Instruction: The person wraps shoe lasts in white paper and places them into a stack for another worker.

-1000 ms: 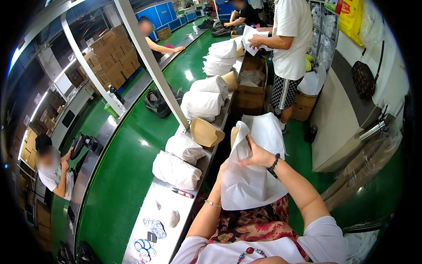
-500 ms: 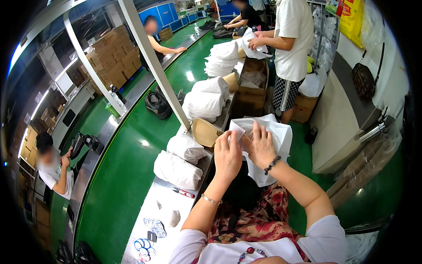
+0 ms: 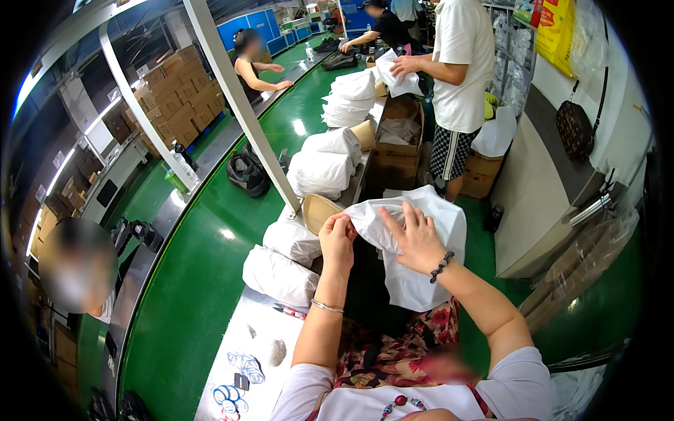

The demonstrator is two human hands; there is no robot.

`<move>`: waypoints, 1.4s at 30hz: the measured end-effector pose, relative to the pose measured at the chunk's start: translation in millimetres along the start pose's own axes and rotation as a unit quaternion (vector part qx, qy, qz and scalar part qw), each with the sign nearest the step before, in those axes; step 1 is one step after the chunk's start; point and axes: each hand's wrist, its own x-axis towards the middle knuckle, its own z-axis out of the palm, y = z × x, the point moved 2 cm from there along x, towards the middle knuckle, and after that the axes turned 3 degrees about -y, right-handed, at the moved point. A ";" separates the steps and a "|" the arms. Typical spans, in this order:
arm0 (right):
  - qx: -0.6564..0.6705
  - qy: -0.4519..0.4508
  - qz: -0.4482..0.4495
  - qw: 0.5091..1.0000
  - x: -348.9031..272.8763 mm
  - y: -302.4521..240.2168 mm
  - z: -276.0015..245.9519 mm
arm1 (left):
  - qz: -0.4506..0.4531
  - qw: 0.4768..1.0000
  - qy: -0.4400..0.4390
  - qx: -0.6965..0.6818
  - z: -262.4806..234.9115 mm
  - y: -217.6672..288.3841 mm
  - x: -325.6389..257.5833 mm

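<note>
My left hand (image 3: pixel 338 240) is closed, pinching the left edge of a large white sheet of thin wrapping paper (image 3: pixel 439 214). My right hand (image 3: pixel 420 242) lies on the sheet with its fingers stretched out and spread. The paper hangs loosely over my lap at its lower end. Left of my left hand, white-wrapped bundles (image 3: pixel 281 274) lie on the bench beside a tan curved card piece (image 3: pixel 320 212). What is inside the bundles is hidden. A red pen-like tool (image 3: pixel 289 311) rests on the bench top near my left forearm.
A green conveyor belt (image 3: pixel 203 274) runs along the left, carrying dark shoes (image 3: pixel 247 174). More wrapped bundles (image 3: pixel 319 172) line the bench ahead. A metal post (image 3: pixel 239 105) rises at its edge. Beyond stands a co-worker (image 3: pixel 460 70) by an open carton (image 3: pixel 398 151).
My left hand has moved left and slightly toward me, drawing the paper's edge out wider. My right hand's fingers have spread. At far left, a person has leaned nearer.
</note>
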 end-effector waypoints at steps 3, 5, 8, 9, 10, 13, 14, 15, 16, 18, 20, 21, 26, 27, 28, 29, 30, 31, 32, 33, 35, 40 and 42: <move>0.039 0.027 0.030 0.998 0.6 3.5 -0.2 | 0.061 0.965 0.160 0.198 1.4 -1.8 -10.4; -0.001 0.054 0.071 0.996 6.5 8.2 -3.8 | 0.236 0.930 0.143 0.242 15.5 4.0 -43.4; -0.069 0.105 0.115 0.985 16.1 1.8 3.0 | 0.204 0.928 -0.024 0.310 38.9 -31.7 -86.2; -0.034 0.094 0.113 0.988 20.0 -7.0 -1.0 | 0.187 0.921 -0.051 0.337 38.1 -45.1 -86.3; -0.021 0.105 0.115 0.988 21.0 -15.3 0.5 | 0.168 0.907 -0.053 0.383 22.9 -56.2 -79.3; -0.016 0.122 0.137 0.983 23.3 -25.5 1.5 | 0.168 0.945 -0.090 0.267 27.9 -50.7 -59.5; -0.017 0.122 0.145 0.982 22.6 -27.7 3.2 | 0.088 0.968 -0.147 0.182 35.4 -37.3 -57.7; -0.013 0.126 0.145 0.981 21.0 -30.3 5.1 | 0.080 0.975 -0.143 0.151 32.3 -40.9 -53.2; -0.009 0.130 0.145 0.981 18.6 -33.1 7.3 | 0.071 0.981 -0.138 0.119 29.0 -45.8 -50.2; 0.019 0.132 0.148 0.980 16.5 -40.3 10.4 | 0.050 0.987 -0.140 0.054 31.1 -40.7 -50.5; 0.058 0.107 0.129 0.984 14.6 -42.8 10.9 | 0.005 0.989 -0.139 -0.040 28.2 -39.1 -51.8; 0.076 0.093 0.118 0.986 13.3 -42.9 11.2 | 0.014 0.992 -0.125 -0.030 24.2 -40.2 -52.1; 0.428 0.064 -0.037 0.901 8.2 -0.2 0.0 | 0.036 0.997 -0.069 -0.025 11.4 -35.2 -50.1; 0.531 0.055 0.012 0.845 8.3 8.5 11.2 | 0.034 0.996 -0.073 -0.034 9.2 -33.0 -49.9; 0.581 0.071 0.056 0.809 11.7 15.3 22.3 | 0.030 0.996 -0.081 -0.018 10.0 -32.7 -50.7; 0.627 0.087 0.100 0.767 13.9 21.2 32.1 | 0.029 0.995 -0.091 -0.010 10.2 -36.3 -50.8; 0.644 0.068 0.122 0.752 14.2 19.8 41.7 | 0.030 0.995 -0.098 0.001 8.0 -38.7 -50.7; 0.659 0.050 0.145 0.736 12.1 16.7 49.1 | 0.032 0.994 -0.105 0.012 6.9 -40.2 -50.6; 0.658 0.065 0.149 0.735 10.3 11.9 47.6 | 0.034 0.994 -0.106 0.025 6.6 -35.6 -53.4; 0.693 0.061 0.156 0.701 8.3 12.3 47.2 | 0.020 0.991 -0.133 0.011 2.7 -33.2 -52.6; 0.759 0.049 0.168 0.628 4.5 13.0 47.4 | -0.029 0.981 -0.192 -0.006 -1.5 -24.2 -55.3; 0.829 0.012 0.150 0.538 0.2 1.4 41.2 | -0.114 0.949 -0.279 -0.091 -6.5 -20.6 -66.0; 0.865 -0.014 0.153 0.477 -3.2 -12.4 31.1 | -0.137 0.922 -0.330 -0.151 -8.0 -18.7 -71.4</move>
